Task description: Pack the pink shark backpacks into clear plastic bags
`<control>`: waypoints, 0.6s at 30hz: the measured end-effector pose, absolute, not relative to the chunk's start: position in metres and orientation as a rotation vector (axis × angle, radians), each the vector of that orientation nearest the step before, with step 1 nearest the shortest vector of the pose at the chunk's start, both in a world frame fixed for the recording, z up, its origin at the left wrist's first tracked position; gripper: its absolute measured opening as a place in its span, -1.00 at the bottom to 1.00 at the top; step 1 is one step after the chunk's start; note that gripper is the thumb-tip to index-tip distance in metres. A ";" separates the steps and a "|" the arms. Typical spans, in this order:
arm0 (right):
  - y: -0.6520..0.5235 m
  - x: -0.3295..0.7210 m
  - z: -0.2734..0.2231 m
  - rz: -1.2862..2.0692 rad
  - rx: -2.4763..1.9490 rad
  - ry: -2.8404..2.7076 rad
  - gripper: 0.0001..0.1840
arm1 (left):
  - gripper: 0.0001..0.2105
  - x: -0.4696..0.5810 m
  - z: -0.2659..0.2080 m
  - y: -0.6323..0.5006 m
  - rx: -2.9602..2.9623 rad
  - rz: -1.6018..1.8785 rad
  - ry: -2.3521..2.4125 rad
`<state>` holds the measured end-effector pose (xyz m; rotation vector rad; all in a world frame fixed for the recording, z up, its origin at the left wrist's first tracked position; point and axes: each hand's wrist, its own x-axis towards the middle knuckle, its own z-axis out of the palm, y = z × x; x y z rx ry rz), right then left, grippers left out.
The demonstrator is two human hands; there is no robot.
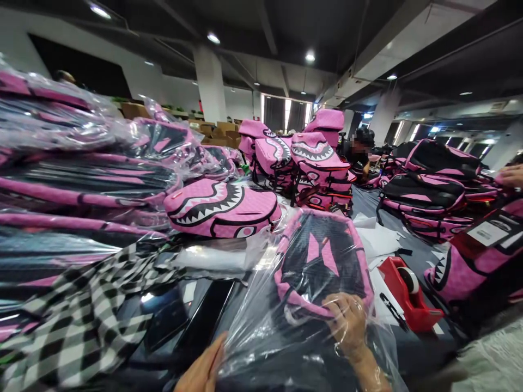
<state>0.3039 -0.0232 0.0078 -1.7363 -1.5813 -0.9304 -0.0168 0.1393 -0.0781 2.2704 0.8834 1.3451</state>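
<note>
A pink and black backpack (316, 267) lies with its back panel up inside a clear plastic bag (261, 332), right in front of me. My right hand (347, 321) is inside the bag, its fingers closed over the backpack's near edge. At the bag's left side, my left hand (203, 367) grips the plastic film between thumb and fingers; part of this hand is cut off by the lower border. Just beyond, another pink backpack (223, 209) with a shark-mouth print lies on the table. A red tape dispenser (411, 296) stands to the right of the bag.
Bagged backpacks (85, 179) are piled high on the left, beside a black-and-white checked cloth (81, 321). More pink backpacks (321, 169) are stacked behind, and others (425, 193) on the right. A person (362, 149) sits farther back. Another person's hand (510, 176) shows at the right edge.
</note>
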 end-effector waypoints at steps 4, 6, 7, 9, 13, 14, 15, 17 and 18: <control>-0.003 0.290 -0.005 -1.005 -1.780 -1.395 -0.80 | -0.65 -0.027 -0.081 0.129 2.114 1.142 1.005; 0.008 0.276 -0.006 -1.012 -1.792 -1.384 -0.78 | -0.64 -0.027 -0.068 0.128 2.086 1.074 1.110; 0.010 0.268 -0.005 -1.007 -1.795 -1.374 -0.79 | -0.63 -0.028 -0.060 0.128 2.086 1.083 1.162; 0.002 0.252 -0.002 -0.983 -1.808 -1.387 -0.75 | -0.62 -0.031 -0.046 0.129 2.126 1.153 1.231; -0.068 0.221 -0.010 -0.901 -1.842 -1.526 -0.46 | -0.58 -0.040 -0.039 0.123 2.236 1.303 1.278; -0.092 0.215 -0.018 -0.864 -1.843 -1.551 -0.48 | -0.59 -0.042 -0.041 0.121 2.236 1.335 1.286; -0.117 0.209 -0.027 -0.833 -1.844 -1.538 -0.56 | -0.61 -0.043 -0.043 0.119 2.232 1.355 1.288; -0.159 0.204 -0.045 -0.839 -1.898 -1.305 -0.80 | -0.66 -0.044 -0.050 0.117 2.221 1.368 1.276; -0.174 0.205 -0.051 -0.867 -1.969 -1.076 -0.85 | -0.69 -0.044 -0.053 0.116 2.219 1.354 1.265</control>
